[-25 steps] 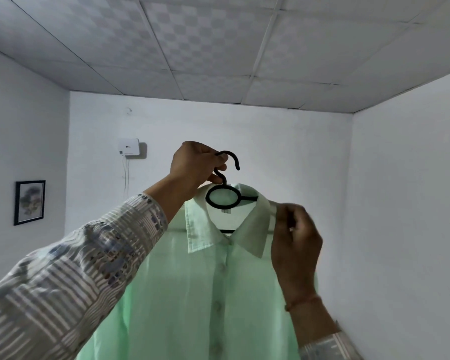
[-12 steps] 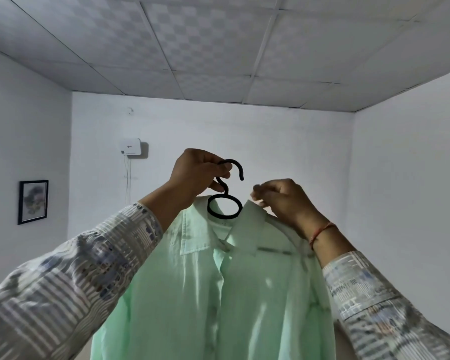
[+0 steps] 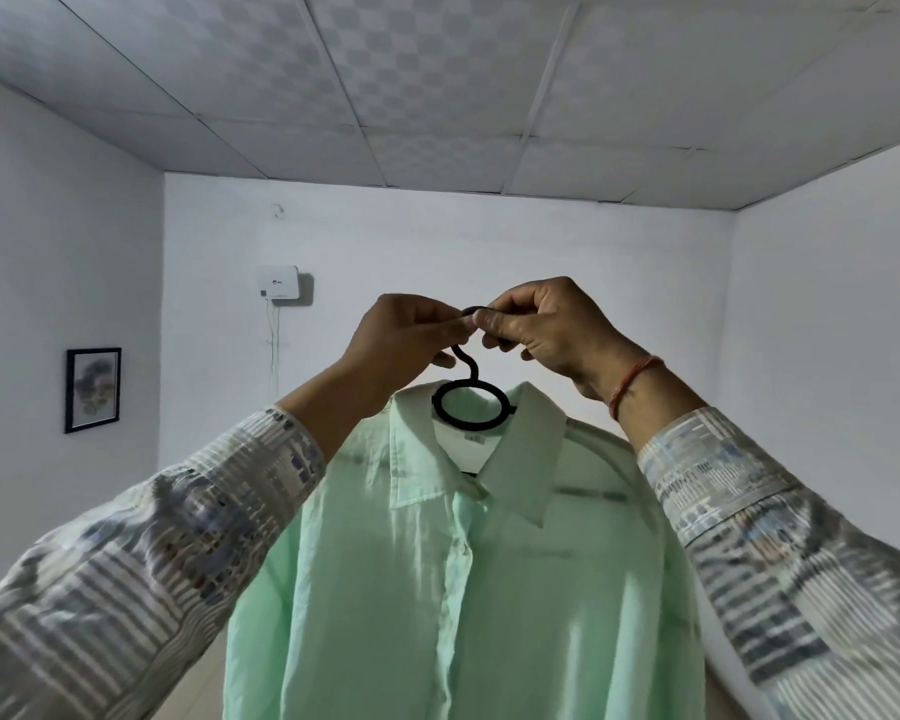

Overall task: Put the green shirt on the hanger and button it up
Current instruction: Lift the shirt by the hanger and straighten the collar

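The pale green shirt [image 3: 458,589] hangs on a black plastic hanger [image 3: 470,403], held up in front of me, its front facing me. The collar lies folded around the hanger's round neck ring. The placket looks closed down the front. My left hand [image 3: 401,345] pinches the hanger's hook from the left. My right hand [image 3: 552,330] grips the top of the same hook from the right, so most of the hook is hidden under the fingers. The hanger's arms show faintly through the thin fabric at the shoulders.
White walls surround the space and a tiled ceiling is above. A white box [image 3: 279,284] with a cable is mounted on the far wall. A framed picture [image 3: 92,389] hangs on the left wall.
My right hand left the shirt's collar and rose to the hanger's hook, where it now grips beside my left hand. The shirt has swung to face me squarely.
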